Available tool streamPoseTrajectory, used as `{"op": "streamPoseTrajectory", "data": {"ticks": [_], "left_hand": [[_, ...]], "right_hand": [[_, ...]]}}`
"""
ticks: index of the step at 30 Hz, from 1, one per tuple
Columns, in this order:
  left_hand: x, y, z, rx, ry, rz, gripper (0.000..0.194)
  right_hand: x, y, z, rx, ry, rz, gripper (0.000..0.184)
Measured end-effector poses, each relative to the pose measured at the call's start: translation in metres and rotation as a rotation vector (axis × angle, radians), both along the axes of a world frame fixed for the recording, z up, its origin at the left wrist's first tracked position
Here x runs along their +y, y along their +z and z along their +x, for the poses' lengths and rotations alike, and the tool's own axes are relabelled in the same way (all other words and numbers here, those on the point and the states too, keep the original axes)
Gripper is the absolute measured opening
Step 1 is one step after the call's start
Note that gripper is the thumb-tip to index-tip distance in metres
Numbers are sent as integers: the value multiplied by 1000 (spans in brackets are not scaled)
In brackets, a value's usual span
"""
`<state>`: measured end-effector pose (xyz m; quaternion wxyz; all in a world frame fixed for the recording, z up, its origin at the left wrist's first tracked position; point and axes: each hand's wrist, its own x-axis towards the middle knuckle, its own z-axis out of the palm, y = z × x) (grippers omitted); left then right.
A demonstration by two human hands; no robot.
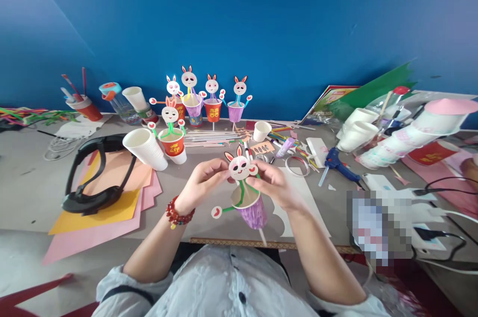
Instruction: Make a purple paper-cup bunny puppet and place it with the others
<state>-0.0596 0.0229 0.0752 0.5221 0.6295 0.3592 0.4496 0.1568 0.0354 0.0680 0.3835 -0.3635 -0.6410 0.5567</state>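
Observation:
Between my hands is a paper-cup rabbit puppet. Its round white rabbit head (239,168) has pink-lined ears, dark eyes and a small smile. My left hand (205,177) pinches the left edge of this head. On the other side my right hand (274,182) has thumb and fingers closed at the head's right edge, by a round paw with a red mark (253,169). Green pipe-cleaner arms come out of the purple-streaked paper cup (253,212), which tilts with a white stick below it. The other paw (216,212) sticks out to the left.
Several finished rabbit cups (212,108) stand along the blue wall. Stacked white cups (145,149), coloured paper (123,212) and a black headset (99,177) lie left. A blue glue gun (341,165), tape roll (297,166), power strips (396,197) and a cup tower (414,133) are right.

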Motion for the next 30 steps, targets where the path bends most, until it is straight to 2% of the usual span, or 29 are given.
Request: {"op": "streamPoseTrajectory", "data": {"ticks": [2, 6, 11, 13, 15, 18, 21, 26, 30], "left_hand": [[2, 0, 1, -15, -8, -11, 24], [1, -8, 0, -122, 48, -32, 30], [-14, -38, 0, -319, 127, 13, 45], [-22, -49, 3, -326, 204, 38, 39], [-27, -54, 8, -309, 313, 42, 23], [-29, -53, 15, -283, 394, 69, 6], [-25, -49, 18, -263, 405, 101, 1], [-20, -39, 18, -226, 373, 127, 6], [-19, -26, 20, -242, 315, 95, 9]], "right_hand": [[0, -9, -9, 77, -49, -68, 25], [0, -17, -19, 214, -248, -127, 22], [-1, -14, -20, 335, -401, -154, 20], [0, -14, -19, 372, -430, -146, 20], [0, -16, -19, 388, -448, -133, 22], [-1, -19, -21, 366, -470, -100, 21], [-4, -18, -22, 302, -464, -47, 18], [-9, -13, -22, 187, -460, 84, 14], [-11, -9, -25, 169, -451, 118, 15]]}}
